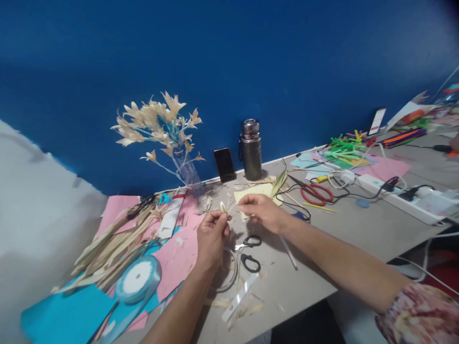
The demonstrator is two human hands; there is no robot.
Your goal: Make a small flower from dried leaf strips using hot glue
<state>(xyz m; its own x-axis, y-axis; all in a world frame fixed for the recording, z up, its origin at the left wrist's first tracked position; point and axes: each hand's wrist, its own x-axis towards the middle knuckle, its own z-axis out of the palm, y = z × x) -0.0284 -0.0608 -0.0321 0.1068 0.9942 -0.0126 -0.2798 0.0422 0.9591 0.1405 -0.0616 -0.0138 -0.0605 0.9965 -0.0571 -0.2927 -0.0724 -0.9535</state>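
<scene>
My left hand (214,234) is closed in a pinch around a small pale petal-like piece (223,207) that points upward. Just to its right, my right hand (264,212) has its fingers drawn together; whatever lies between the fingertips is too small to make out. A sheet of yellow paper (247,192) lies behind the right hand. On the table below both hands are black-handled scissors (251,255), partly spread. A clear strip (239,297) lies nearer the edge, among pale scraps.
A bottle vase (189,173) holds pale flowers (158,119). Dried husk strips (118,239) and a blue ribbon roll (138,279) lie at left. A phone (224,165) leans beside a flask (251,150). Red-handled scissors (316,193) and a power strip (398,198) are at right.
</scene>
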